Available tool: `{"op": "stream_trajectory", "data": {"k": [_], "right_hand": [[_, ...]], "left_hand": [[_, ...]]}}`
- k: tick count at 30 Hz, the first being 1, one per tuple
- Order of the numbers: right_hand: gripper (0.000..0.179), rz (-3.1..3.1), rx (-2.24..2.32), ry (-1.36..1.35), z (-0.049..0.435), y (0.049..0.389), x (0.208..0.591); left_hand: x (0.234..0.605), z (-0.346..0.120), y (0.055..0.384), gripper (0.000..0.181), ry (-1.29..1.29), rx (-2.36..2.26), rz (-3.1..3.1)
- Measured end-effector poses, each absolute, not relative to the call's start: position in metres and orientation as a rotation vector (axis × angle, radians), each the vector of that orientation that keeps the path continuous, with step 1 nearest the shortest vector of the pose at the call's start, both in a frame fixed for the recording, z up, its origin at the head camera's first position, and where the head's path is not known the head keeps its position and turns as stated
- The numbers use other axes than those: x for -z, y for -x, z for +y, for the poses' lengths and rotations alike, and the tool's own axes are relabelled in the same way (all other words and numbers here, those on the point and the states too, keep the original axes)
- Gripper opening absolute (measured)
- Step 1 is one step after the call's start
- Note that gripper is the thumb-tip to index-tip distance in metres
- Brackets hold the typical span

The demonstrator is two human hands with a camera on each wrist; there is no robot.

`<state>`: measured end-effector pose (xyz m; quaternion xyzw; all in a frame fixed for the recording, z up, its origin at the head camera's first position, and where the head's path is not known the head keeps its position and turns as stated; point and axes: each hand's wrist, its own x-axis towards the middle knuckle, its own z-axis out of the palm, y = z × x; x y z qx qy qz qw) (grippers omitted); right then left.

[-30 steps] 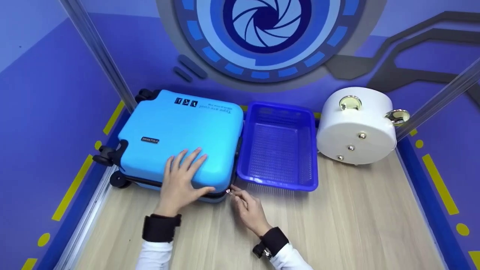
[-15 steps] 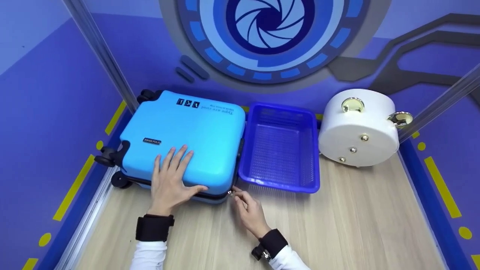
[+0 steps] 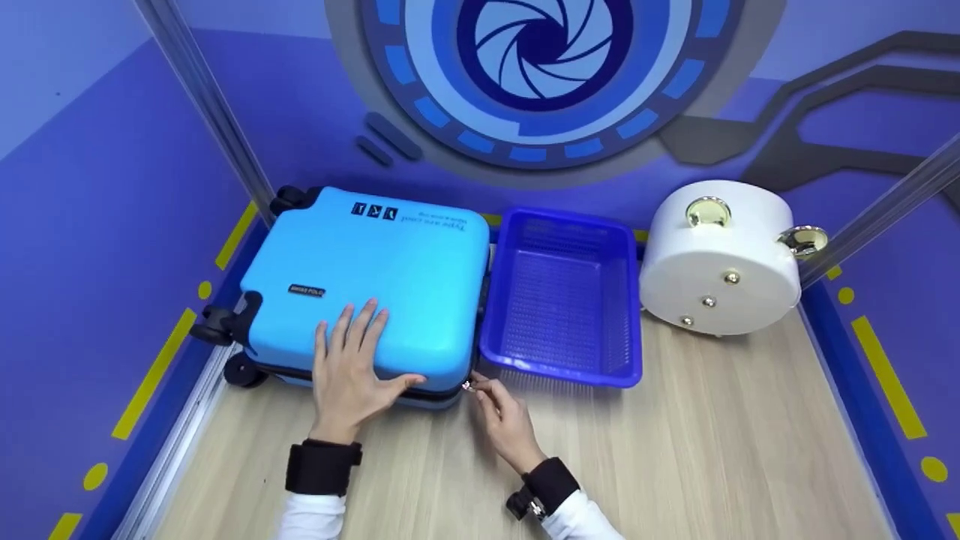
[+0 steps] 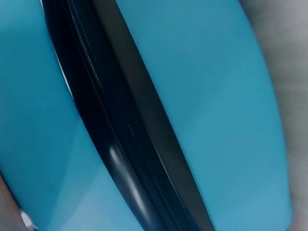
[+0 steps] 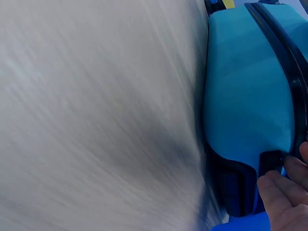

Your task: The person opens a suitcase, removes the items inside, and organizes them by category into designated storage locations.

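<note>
A bright blue hard-shell suitcase (image 3: 375, 277) lies flat on the wooden surface, its lid upward and its wheels to the left. My left hand (image 3: 349, 379) rests spread on the lid near the front edge, thumb pointing right along the seam. At the front right corner, my right hand (image 3: 510, 424) pinches a small silver zipper pull (image 3: 468, 385) between thumb and fingers. The left wrist view shows the suitcase's dark zipper band (image 4: 125, 115) close up. In the right wrist view, my right fingers (image 5: 279, 190) curl at the suitcase corner, with the pull hidden.
A blue plastic basket (image 3: 636, 322) stands right beside the suitcase. Farther right is a white round case (image 3: 720, 262) with gold knobs and two gold ear-like discs. Blue panel walls (image 3: 247, 97) enclose the back and sides.
My left hand has slid left over the lid, then slightly back to the right. The right hand keeps its pinch on the zipper pull at the corner. The head view has shifted slightly.
</note>
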<state>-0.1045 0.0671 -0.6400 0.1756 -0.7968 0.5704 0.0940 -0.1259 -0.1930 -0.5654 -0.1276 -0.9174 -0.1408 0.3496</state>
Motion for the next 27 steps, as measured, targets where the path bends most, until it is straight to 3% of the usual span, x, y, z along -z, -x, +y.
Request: {"op": "stream_trajectory", "data": {"k": [15, 27], "right_hand": [[0.01, -2.212, -1.465, -0.78, 0.076, 0.093, 0.641], [0.015, -2.299, -1.402, -0.71, 0.042, 0.068, 0.644]], "left_hand": [[0.569, -0.17, 0.102, 0.117, 0.177, 0.411, -2.381], [0.568, -0.17, 0.1, 0.117, 0.17, 0.409, -2.414]]}}
